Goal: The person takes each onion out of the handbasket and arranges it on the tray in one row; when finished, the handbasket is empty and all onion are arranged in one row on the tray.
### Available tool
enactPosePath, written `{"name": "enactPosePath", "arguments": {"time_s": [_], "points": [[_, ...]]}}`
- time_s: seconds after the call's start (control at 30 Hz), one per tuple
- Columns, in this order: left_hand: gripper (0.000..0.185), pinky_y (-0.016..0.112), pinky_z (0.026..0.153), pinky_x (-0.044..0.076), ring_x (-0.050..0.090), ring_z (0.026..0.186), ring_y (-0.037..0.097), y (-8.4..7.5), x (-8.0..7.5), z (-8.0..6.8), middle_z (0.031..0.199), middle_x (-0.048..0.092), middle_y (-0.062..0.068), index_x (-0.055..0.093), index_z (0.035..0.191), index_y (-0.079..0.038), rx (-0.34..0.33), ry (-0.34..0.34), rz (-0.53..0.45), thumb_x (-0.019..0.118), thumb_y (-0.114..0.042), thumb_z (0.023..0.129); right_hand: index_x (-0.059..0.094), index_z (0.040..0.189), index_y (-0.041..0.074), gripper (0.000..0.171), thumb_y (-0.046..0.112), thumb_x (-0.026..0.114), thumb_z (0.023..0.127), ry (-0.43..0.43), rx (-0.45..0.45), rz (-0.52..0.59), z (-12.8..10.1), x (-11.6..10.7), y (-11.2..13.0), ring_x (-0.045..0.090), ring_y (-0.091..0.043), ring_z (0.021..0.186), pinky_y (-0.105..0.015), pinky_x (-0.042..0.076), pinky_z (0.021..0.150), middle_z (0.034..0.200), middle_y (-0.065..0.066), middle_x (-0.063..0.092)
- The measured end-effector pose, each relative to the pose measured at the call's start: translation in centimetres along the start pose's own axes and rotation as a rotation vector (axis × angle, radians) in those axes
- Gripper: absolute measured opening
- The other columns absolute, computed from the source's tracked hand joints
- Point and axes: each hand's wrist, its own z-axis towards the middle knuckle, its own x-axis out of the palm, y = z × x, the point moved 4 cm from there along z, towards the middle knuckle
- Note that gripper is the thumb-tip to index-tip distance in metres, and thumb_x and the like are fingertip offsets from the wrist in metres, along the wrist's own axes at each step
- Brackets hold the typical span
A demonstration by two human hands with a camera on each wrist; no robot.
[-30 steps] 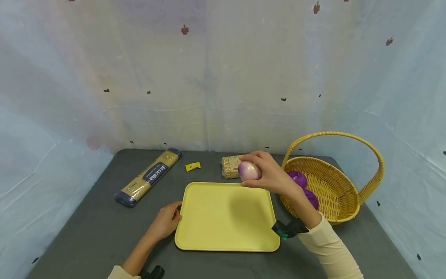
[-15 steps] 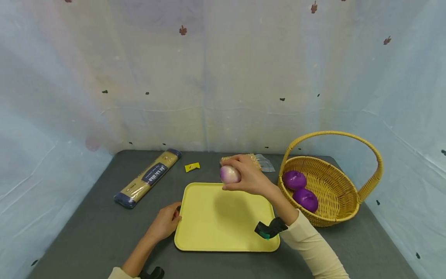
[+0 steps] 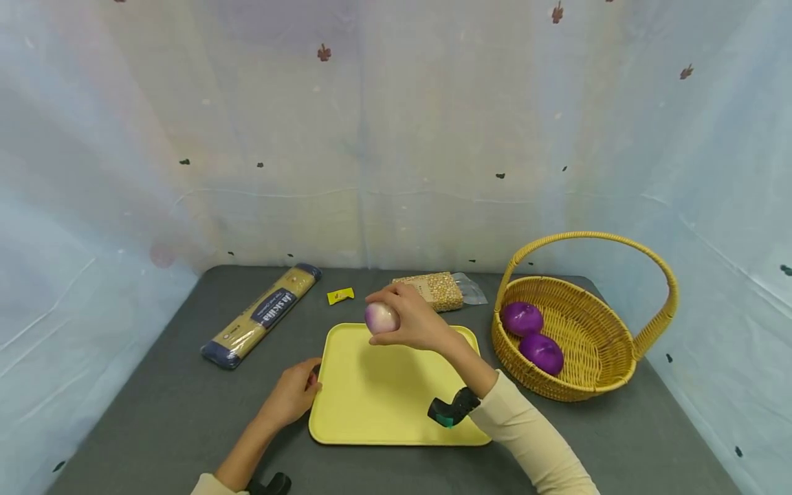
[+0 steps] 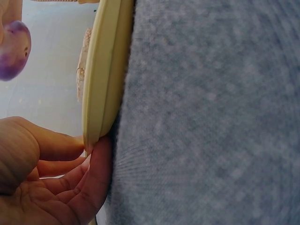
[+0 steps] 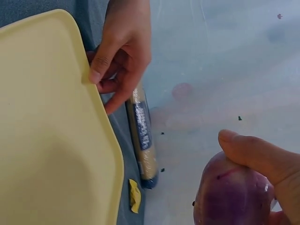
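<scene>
My right hand (image 3: 410, 320) grips a white and purple onion (image 3: 381, 319) between thumb and fingers, held in the air over the far part of a yellow tray (image 3: 396, 419). In the right wrist view the onion (image 5: 229, 197) shows its purple side. My left hand (image 3: 292, 394) pinches the tray's left edge; in the left wrist view its thumb lies on one face of the rim and the fingers (image 4: 96, 180) on the other. Two purple onions (image 3: 542, 353) lie in a wicker basket (image 3: 600, 337) to the right of the tray.
A long pasta packet (image 3: 262, 315) lies at the left of the dark table (image 3: 155, 419). Behind the tray are a small yellow wrapped sweet (image 3: 340, 295) and a clear bag of pale grains (image 3: 442, 291). The basket's tall handle (image 3: 588, 235) arches up at the right.
My right hand has carried the onion leftward across the tray, uncovering the grain bag and the onions in the basket. The left hand stays at the tray's edge.
</scene>
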Motion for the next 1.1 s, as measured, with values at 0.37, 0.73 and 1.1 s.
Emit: {"name": "enactPosePath", "arguments": {"time_s": [0.37, 0.73, 1.1], "points": [[0.037, 0.025, 0.052, 0.035, 0.041, 0.056, 0.011, -0.2, -0.1, -0.1, 0.068, 0.048, 0.000, 0.055, 0.118, 0.008, 0.006, -0.001, 0.013, 0.063, 0.004, 0.082, 0.058, 0.123, 0.017, 0.062, 0.038, 0.081, 0.069, 0.030, 0.033, 0.006, 1.2, 2.8, 0.0, 0.047, -0.021, 0.107, -0.035, 0.045, 0.081, 0.120, -0.007, 0.050], [0.036, 0.024, 0.052, 0.034, 0.041, 0.056, 0.009, -0.2, -0.2, -0.1, 0.067, 0.047, -0.001, 0.056, 0.116, 0.009, 0.023, -0.012, 0.013, 0.063, 0.005, 0.081, 0.058, 0.123, 0.020, 0.061, 0.038, 0.081, 0.069, 0.048, 0.075, -0.008, 1.9, 6.0, -0.3, 0.047, -0.022, 0.107, -0.037, 0.043, 0.081, 0.120, -0.007, 0.051], [0.037, 0.024, 0.052, 0.035, 0.040, 0.054, 0.008, -0.2, -0.2, -0.1, 0.065, 0.046, -0.002, 0.055, 0.117, 0.009, 0.024, -0.007, 0.000, 0.063, 0.004, 0.081, 0.059, 0.124, 0.016, 0.061, 0.038, 0.080, 0.071, 0.073, 0.099, -0.022, 2.2, 8.3, -0.4, 0.046, -0.025, 0.107, -0.038, 0.043, 0.080, 0.118, -0.008, 0.051]]}}
